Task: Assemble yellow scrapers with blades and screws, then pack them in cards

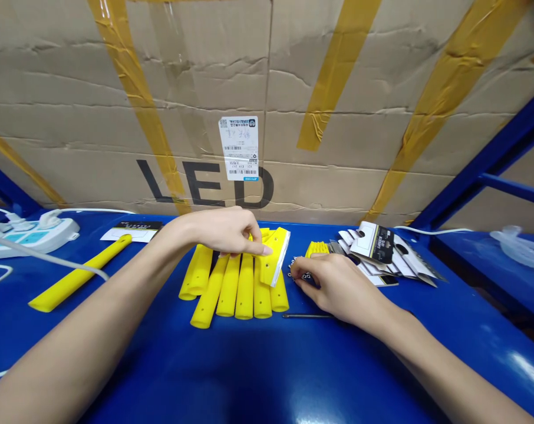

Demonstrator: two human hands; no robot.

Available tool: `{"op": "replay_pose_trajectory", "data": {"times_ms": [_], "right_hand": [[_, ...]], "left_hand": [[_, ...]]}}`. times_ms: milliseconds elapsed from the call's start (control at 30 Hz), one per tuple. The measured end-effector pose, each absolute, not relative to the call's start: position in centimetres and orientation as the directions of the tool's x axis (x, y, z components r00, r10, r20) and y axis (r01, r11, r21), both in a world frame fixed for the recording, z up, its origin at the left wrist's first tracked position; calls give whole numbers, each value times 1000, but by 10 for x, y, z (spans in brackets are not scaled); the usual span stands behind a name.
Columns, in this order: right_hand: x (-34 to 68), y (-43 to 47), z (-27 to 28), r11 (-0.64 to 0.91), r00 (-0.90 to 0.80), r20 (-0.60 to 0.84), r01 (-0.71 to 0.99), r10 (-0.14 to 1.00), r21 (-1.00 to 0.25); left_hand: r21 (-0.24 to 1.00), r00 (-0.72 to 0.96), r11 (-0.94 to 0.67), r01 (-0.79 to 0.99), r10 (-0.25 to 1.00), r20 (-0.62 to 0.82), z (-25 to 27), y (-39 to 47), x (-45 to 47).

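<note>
My left hand [229, 231] is closed in a pinch on a flat yellow scraper head [269, 268] with a pale strip along its right edge. It holds the head over the right end of a row of yellow tubular handles [244, 294]. These have small holes near their front ends. To the right, my right hand [338, 285] reaches down with thumb and forefinger curled together at a patch of tiny dark and white parts [294, 260]. Whatever its fingertips pinch is too small to make out. A thin metal rod [305, 316] lies just below that hand, its right end hidden.
Behind my right hand are small yellow pieces [319, 247] and a heap of printed cards [373, 244]. At left lie a single yellow handle [76, 277], a card [137, 231] and a power strip [41, 238] with cables. A large taped carton [196, 129] stands behind the blue table [249, 371].
</note>
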State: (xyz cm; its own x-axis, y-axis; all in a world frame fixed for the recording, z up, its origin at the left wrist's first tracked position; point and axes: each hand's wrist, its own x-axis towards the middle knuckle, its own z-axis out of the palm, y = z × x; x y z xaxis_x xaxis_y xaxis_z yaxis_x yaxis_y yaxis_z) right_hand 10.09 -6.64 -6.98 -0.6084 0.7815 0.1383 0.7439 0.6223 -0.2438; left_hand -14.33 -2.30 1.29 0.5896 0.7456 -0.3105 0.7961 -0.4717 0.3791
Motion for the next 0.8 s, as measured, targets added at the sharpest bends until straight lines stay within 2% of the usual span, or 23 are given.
{"op": "replay_pose_trajectory", "data": {"times_ms": [167, 600, 733, 800], "right_hand": [[104, -68, -71, 665, -653, 152, 689, 742, -289], [115, -66, -76, 637, -656, 142, 621, 741, -456], [116, -66, -78, 636, -639, 191, 591, 745, -496], [116, -67, -76, 637, -608, 267, 544, 748, -546]], "left_hand": [[366, 576, -461, 808, 749, -329, 13, -24, -139], [348, 589, -482, 804, 729, -349, 17, -29, -133], [341, 589, -485, 805, 716, -375, 19, -32, -130], [339, 598, -495, 800, 707, -378, 19, -32, -130]]}}
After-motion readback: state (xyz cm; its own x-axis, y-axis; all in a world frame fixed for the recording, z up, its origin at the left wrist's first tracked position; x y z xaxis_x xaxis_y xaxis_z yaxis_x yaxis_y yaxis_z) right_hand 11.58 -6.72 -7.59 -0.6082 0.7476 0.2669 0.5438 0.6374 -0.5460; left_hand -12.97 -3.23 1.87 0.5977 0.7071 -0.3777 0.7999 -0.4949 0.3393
